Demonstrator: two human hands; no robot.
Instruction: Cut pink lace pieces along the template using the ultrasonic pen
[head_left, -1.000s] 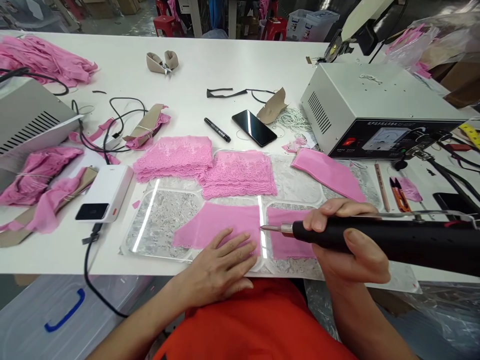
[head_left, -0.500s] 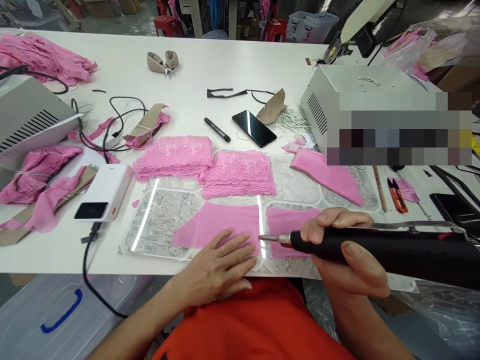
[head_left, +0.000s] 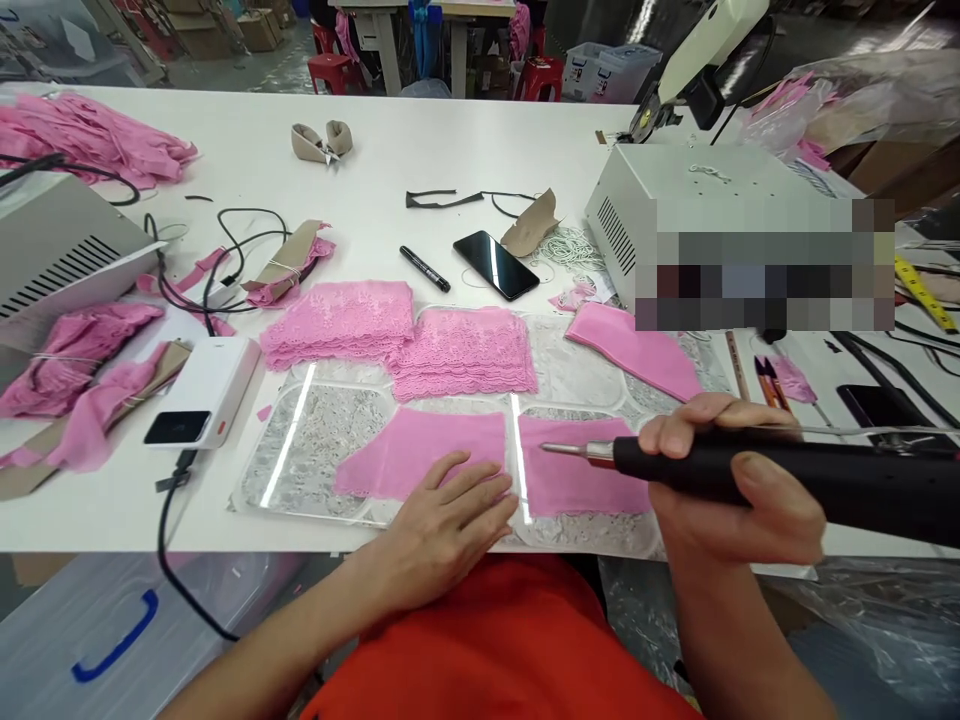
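— Where is the worker point(head_left: 495, 640)?
— In red, at six o'clock on the table point(head_left: 225, 150); take the clear plate point(head_left: 262, 490) as the dial's centre.
— And the left hand point(head_left: 444, 533)?
— Toward six, its fingers loose and laid flat, grasping nothing, over the lower right corner of the left panel point(head_left: 420, 450), a pink cloth just off centre toward nine.
— The right?
— The right hand point(head_left: 739, 480) is at three, its fingers wrapped around a black tool point(head_left: 862, 490). The metal tip point(head_left: 570, 449) points to nine, over the right panel point(head_left: 577, 490), also pink, which lies toward three.
— Is the tip touching it?
— From where I stand, I cannot tell, nor whether the panels lie on the plate or under it. A bright strip point(head_left: 519, 460) runs between the two.
— What surrounds them?
— Pink lace in two touching stacks, the left stack point(head_left: 337, 320) at half past ten and the right stack point(head_left: 465, 350) at twelve. A folded cloth point(head_left: 634, 345) sits at two. Beyond the lace, near twelve, lie a pen point(head_left: 425, 268) and a phone point(head_left: 495, 265).
— Farther out?
— A white power bank point(head_left: 206, 390) at nine, a cable point(head_left: 161, 525) plugged in; a grey box point(head_left: 626, 240) between one and two, its front blurred; orange snips point(head_left: 766, 382) near three.
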